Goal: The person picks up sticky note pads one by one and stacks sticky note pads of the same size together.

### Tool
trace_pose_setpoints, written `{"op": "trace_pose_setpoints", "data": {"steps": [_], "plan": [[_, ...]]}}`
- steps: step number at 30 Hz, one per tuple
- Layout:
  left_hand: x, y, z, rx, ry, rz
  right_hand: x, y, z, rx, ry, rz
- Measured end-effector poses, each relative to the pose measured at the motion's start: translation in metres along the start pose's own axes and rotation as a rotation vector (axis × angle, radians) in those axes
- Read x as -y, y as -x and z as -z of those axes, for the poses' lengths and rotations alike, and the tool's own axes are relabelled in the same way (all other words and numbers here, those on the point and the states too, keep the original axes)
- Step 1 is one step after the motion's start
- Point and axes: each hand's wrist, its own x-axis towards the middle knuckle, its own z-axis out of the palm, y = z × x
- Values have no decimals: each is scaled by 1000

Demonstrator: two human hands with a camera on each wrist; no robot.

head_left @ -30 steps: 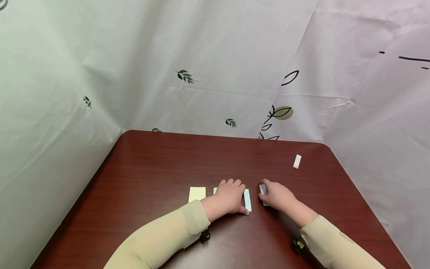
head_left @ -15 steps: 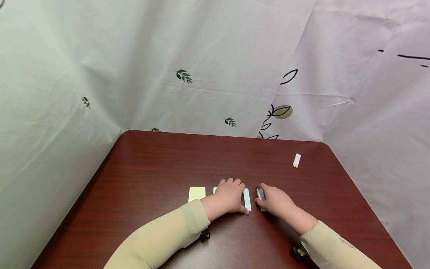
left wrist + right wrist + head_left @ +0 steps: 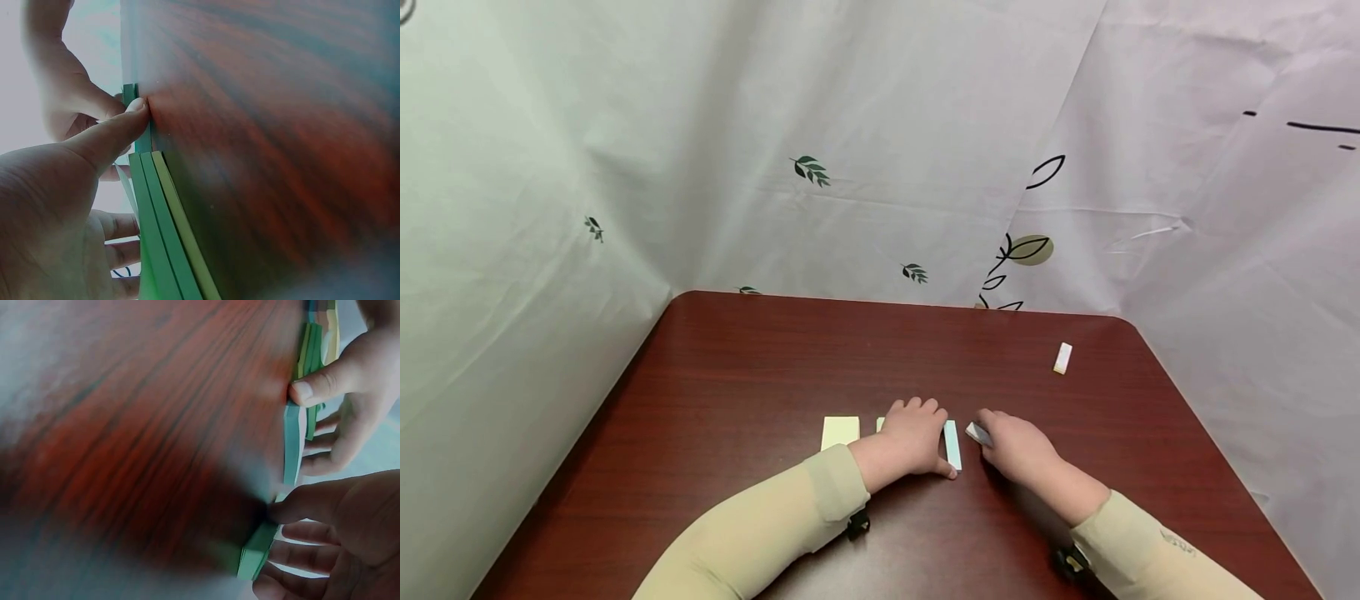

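My left hand [image 3: 912, 435] arches over a row of sticky note pads. Its thumb touches the near end of a narrow light blue pad [image 3: 952, 446], with the fingers at the far side. Under this palm, green pads [image 3: 164, 231] stand beside a yellow-green one [image 3: 187, 231]. Just to the right, my right hand [image 3: 1018, 446] grips a small pad [image 3: 979, 433] between thumb and fingers. That pad looks green and layered in the right wrist view and lies tilted, apart from the light blue one. The palm and fingers hide part of each.
A pale yellow pad [image 3: 840, 432] lies left of the left hand. Toward the back right of the brown table [image 3: 760, 358] is a small white piece [image 3: 1062, 358]. Pale cloth [image 3: 880, 208] hangs around the table's back and sides.
My right hand has shifted slightly left with its pad. The pad has turned from nearly parallel to the light blue one to a slant. The left hand has stayed in place.
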Motion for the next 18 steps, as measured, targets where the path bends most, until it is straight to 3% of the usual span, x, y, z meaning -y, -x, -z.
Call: {"op": "trace_pose_setpoints", "data": {"steps": [9,18], "plan": [[0,1,1,8,-4,8,-3,2,-5,-79,111,117],[0,0,0,9,1,7,-3,0,-4,-68,145,100]]}}
